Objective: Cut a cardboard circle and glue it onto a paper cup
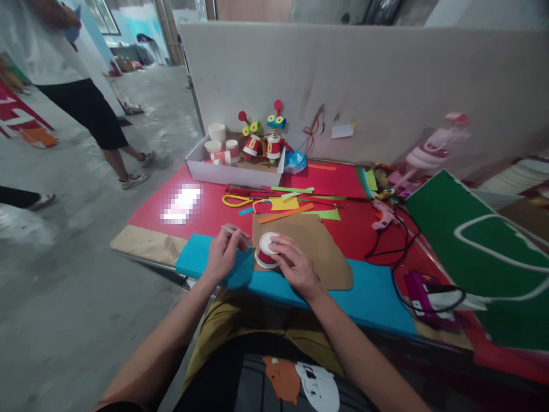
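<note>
A small paper cup (265,258), white with a red band, stands upside down on a brown cardboard sheet (326,252) at the table's front. The fingers of my right hand (298,269) rest on its top and right side, gripping it. To the left of the cup, apart from it, my left hand (223,252) is closed, its fingers pinched together; what they hold, if anything, is too small to make out. Behind the cardboard lie paper strips, among them an orange strip (286,213), and yellow-handled scissors (237,200).
A white box (235,174) holds paper cups and two cup figures (273,146). On the right are a pink glue gun (383,216) with a black cable, a purple box (429,297), a green bag (484,257) and a pink bottle (433,146). A person (86,109) stands at left.
</note>
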Demonstrator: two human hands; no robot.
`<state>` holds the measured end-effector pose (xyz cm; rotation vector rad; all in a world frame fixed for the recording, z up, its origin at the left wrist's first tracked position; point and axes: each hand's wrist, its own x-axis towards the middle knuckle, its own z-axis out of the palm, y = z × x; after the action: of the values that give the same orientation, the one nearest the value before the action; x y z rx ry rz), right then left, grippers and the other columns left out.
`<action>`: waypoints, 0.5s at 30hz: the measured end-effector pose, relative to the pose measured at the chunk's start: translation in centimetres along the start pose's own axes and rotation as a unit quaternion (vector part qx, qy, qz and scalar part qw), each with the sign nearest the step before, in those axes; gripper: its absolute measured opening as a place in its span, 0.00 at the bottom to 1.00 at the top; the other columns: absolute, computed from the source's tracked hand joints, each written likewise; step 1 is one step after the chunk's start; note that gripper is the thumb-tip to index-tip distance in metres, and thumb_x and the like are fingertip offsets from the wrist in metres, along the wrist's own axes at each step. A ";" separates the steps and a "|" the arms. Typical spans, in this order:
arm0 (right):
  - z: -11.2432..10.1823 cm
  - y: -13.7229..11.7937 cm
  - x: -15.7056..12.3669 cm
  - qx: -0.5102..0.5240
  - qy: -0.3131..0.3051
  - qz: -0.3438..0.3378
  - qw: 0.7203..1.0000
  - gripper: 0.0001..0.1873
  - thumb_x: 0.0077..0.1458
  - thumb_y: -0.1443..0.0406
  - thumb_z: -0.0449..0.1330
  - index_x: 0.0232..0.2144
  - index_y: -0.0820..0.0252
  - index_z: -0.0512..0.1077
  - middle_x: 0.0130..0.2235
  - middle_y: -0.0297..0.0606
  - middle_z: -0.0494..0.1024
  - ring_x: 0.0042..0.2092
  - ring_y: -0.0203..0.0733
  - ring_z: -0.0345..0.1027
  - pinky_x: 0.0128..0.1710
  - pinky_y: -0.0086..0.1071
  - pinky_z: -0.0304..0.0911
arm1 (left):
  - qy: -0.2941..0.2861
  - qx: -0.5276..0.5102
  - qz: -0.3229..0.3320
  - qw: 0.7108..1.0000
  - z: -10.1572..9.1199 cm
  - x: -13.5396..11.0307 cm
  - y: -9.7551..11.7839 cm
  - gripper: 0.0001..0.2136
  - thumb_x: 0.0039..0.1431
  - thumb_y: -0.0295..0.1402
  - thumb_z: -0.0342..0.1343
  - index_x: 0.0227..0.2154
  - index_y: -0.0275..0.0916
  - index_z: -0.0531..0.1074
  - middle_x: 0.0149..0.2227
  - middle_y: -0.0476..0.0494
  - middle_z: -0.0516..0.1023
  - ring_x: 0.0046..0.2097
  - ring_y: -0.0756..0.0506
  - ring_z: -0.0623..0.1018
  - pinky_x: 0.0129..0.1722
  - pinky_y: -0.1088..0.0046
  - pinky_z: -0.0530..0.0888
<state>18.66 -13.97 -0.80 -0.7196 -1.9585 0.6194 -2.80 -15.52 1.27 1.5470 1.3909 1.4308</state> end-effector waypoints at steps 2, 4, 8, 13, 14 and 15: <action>0.1 0.1 0.0 -0.003 0.004 -0.009 1.000 0.12 0.62 0.66 0.56 0.47 0.51 0.73 0.54 0.40 0.74 0.60 0.46 0.64 0.60 0.47 0.62 | 0.009 0.011 0.006 1.000 -0.2 -0.4 -0.1 0.15 0.67 0.42 0.46 0.34 0.37 0.70 0.31 0.45 0.78 0.29 0.49 0.77 0.33 0.72 0.73; 0.1 0.1 0.0 -0.004 0.009 -0.017 1.000 0.12 0.62 0.66 0.57 0.47 0.52 0.73 0.54 0.41 0.74 0.60 0.46 0.64 0.60 0.47 0.62 | 0.018 0.019 0.007 1.000 -0.2 -1.0 -0.1 0.14 0.67 0.42 0.46 0.34 0.37 0.70 0.32 0.45 0.78 0.29 0.50 0.77 0.33 0.73 0.73; 0.2 0.2 0.0 -0.008 0.007 -0.022 1.000 0.12 0.62 0.67 0.57 0.48 0.52 0.72 0.54 0.41 0.74 0.60 0.46 0.63 0.60 0.47 0.62 | 0.033 0.025 0.005 0.999 -0.1 -2.6 0.0 0.14 0.67 0.41 0.46 0.36 0.36 0.71 0.33 0.45 0.78 0.30 0.50 0.78 0.34 0.73 0.73; 0.2 0.3 -0.2 -0.008 0.004 -0.021 1.000 0.13 0.63 0.68 0.56 0.48 0.51 0.72 0.55 0.41 0.73 0.61 0.45 0.62 0.60 0.47 0.62 | 0.036 0.074 0.042 0.996 0.2 -4.8 0.7 0.12 0.68 0.36 0.45 0.39 0.37 0.72 0.35 0.46 0.77 0.33 0.51 0.78 0.36 0.74 0.73; 0.2 0.4 -0.2 -0.009 0.004 -0.020 1.000 0.13 0.63 0.68 0.56 0.48 0.51 0.72 0.55 0.41 0.73 0.61 0.46 0.62 0.60 0.47 0.62 | 0.035 0.085 0.049 0.995 0.3 -5.2 0.8 0.11 0.68 0.35 0.45 0.39 0.37 0.72 0.36 0.46 0.76 0.34 0.51 0.78 0.36 0.74 0.72; 0.2 0.4 -0.2 -0.009 0.003 -0.020 1.000 0.13 0.63 0.68 0.56 0.48 0.51 0.72 0.55 0.41 0.73 0.61 0.46 0.62 0.60 0.47 0.62 | 0.035 0.094 0.055 0.993 0.4 -5.5 1.0 0.10 0.68 0.34 0.45 0.39 0.38 0.72 0.36 0.46 0.76 0.34 0.51 0.78 0.36 0.74 0.72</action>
<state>18.62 -13.88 -1.29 -0.6911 -1.9694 0.5762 -1.42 -20.89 0.39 1.7287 1.5415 1.4670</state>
